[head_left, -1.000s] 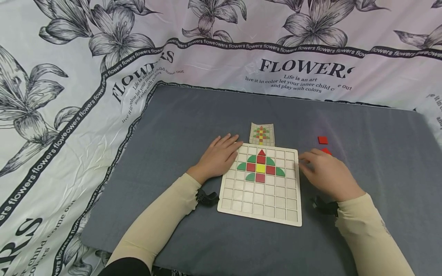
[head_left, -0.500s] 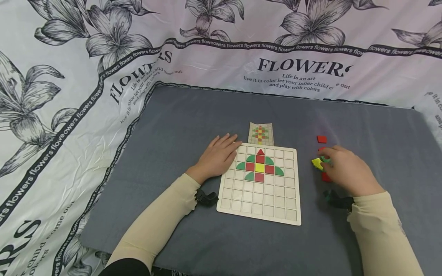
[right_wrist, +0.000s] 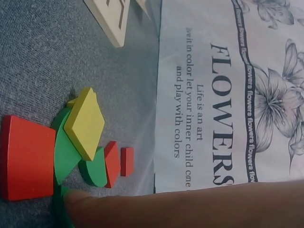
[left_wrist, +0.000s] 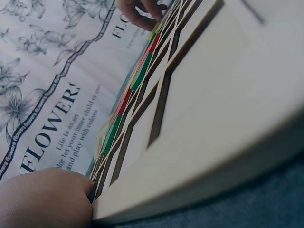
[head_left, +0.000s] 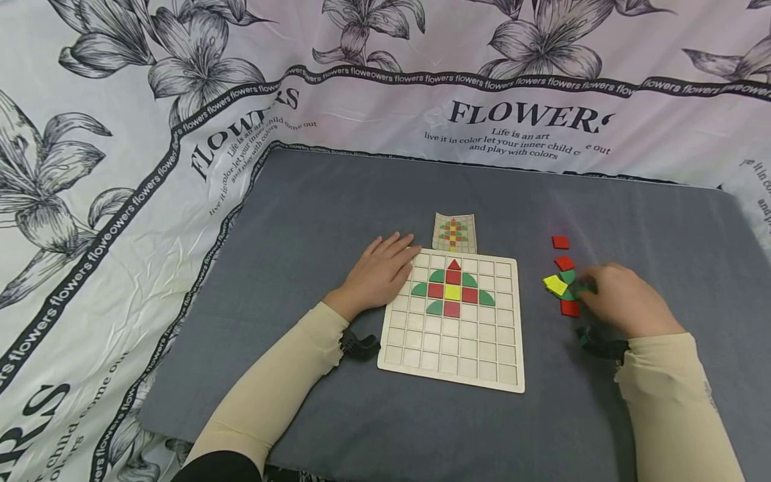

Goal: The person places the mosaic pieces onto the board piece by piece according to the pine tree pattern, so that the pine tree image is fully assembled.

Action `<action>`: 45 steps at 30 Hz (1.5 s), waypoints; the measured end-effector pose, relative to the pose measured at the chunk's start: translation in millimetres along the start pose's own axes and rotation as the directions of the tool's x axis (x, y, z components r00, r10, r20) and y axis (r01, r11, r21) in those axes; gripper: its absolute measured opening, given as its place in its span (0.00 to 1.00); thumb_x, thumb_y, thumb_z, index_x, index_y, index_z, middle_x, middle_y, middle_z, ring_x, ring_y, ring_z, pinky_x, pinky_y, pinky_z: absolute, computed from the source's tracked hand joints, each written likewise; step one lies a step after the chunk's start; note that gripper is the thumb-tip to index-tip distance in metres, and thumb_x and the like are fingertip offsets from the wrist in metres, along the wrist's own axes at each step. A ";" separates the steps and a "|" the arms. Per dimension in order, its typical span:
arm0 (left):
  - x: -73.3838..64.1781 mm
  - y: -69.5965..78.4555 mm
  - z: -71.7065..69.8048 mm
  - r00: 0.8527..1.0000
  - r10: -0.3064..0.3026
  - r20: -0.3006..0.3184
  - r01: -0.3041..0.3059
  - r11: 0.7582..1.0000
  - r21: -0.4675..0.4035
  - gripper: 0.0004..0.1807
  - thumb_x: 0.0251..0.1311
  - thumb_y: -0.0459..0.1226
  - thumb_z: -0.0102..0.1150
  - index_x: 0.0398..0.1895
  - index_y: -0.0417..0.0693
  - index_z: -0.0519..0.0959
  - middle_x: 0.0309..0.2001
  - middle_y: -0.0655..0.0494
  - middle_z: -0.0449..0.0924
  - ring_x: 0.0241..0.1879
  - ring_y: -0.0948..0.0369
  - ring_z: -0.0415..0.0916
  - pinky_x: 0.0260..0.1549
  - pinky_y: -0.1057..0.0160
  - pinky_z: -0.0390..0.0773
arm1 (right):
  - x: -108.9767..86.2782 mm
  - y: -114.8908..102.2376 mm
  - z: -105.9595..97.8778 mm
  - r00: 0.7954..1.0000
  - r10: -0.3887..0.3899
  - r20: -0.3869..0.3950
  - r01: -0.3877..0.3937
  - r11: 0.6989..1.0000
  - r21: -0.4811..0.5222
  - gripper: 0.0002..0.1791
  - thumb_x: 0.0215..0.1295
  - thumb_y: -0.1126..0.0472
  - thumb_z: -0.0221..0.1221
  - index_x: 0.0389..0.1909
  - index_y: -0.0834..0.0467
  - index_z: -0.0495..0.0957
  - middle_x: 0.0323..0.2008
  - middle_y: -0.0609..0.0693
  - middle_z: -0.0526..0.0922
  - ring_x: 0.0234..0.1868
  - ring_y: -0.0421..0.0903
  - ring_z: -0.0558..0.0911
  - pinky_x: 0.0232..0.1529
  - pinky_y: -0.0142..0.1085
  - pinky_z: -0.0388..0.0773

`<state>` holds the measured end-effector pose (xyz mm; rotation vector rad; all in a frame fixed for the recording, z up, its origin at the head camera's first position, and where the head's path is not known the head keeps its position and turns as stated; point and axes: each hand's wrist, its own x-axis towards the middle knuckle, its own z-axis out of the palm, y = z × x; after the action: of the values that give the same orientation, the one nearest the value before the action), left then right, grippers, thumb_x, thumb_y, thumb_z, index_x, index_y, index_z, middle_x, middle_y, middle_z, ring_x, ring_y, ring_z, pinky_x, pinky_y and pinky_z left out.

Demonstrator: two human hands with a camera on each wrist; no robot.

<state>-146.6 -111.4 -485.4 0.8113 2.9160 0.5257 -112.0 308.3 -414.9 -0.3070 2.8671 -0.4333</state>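
Note:
A pale square grid board (head_left: 448, 348) lies on the table, with red, green and yellow tiles forming a stepped tree shape in its upper part. My left hand (head_left: 376, 274) rests flat at the board's upper left edge, fingers spread forward. Right of the board, my right hand (head_left: 626, 301) bends its fingers down at a small pile of loose tiles. Its fingertips pinch a green tile (right_wrist: 61, 209), partly hidden by a finger. Beside it lie a yellow tile (right_wrist: 85, 124) on top of a green quarter-round tile (right_wrist: 66, 152), another green tile (right_wrist: 94, 168) and a red square tile (right_wrist: 29, 159).
Two more red tiles, a nearer one (head_left: 565, 263) and a farther one (head_left: 560, 242), lie behind the pile. A small pattern card (head_left: 454, 233) with a printed tree touches the board's far edge. Flower-printed cloth (head_left: 518, 127) hangs behind the grey table (head_left: 337, 194).
My right hand has moved from the board's right edge to the loose tiles, then slightly right with its fingers at the green tile. My left hand stays in place on the board.

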 end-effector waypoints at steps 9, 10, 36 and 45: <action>0.6 -0.7 0.5 1.000 -0.004 0.004 0.004 1.000 0.011 0.27 0.85 0.47 0.36 0.82 0.57 0.64 0.84 0.55 0.55 0.84 0.54 0.45 0.83 0.49 0.41 | 1.0 3.5 0.8 0.998 0.026 0.050 -0.028 0.999 0.039 0.14 0.66 0.65 0.66 0.46 0.72 0.84 0.38 0.65 0.86 0.37 0.59 0.82 0.39 0.59 0.81; 0.6 -0.7 0.4 1.000 -0.004 0.005 0.004 1.000 0.012 0.27 0.85 0.47 0.36 0.82 0.57 0.64 0.84 0.55 0.55 0.84 0.54 0.45 0.83 0.49 0.41 | 0.9 3.8 1.0 0.998 0.030 0.053 -0.032 0.999 0.042 0.14 0.66 0.64 0.66 0.46 0.72 0.84 0.38 0.66 0.86 0.38 0.59 0.83 0.39 0.59 0.82; 0.5 -0.3 -0.4 1.000 -0.006 0.008 0.006 1.000 0.007 0.27 0.86 0.48 0.35 0.82 0.57 0.64 0.84 0.55 0.55 0.84 0.54 0.45 0.83 0.49 0.41 | -4.9 -34.7 -6.0 0.994 -0.037 -0.099 0.037 0.999 0.002 0.12 0.70 0.65 0.64 0.49 0.66 0.86 0.31 0.54 0.82 0.30 0.49 0.75 0.26 0.39 0.70; 1.6 -1.0 1.0 1.000 -0.008 0.012 0.008 1.000 0.015 0.27 0.85 0.47 0.35 0.82 0.58 0.64 0.84 0.56 0.55 0.84 0.54 0.45 0.83 0.49 0.41 | -3.4 -66.4 6.9 0.970 -0.186 -0.155 0.191 0.981 0.016 0.07 0.71 0.68 0.65 0.47 0.62 0.86 0.40 0.56 0.88 0.33 0.49 0.82 0.36 0.50 0.80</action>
<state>-148.3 -111.2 -486.6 0.8016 2.9146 0.4970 -95.7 245.2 -400.0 -0.5682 2.9882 -0.5574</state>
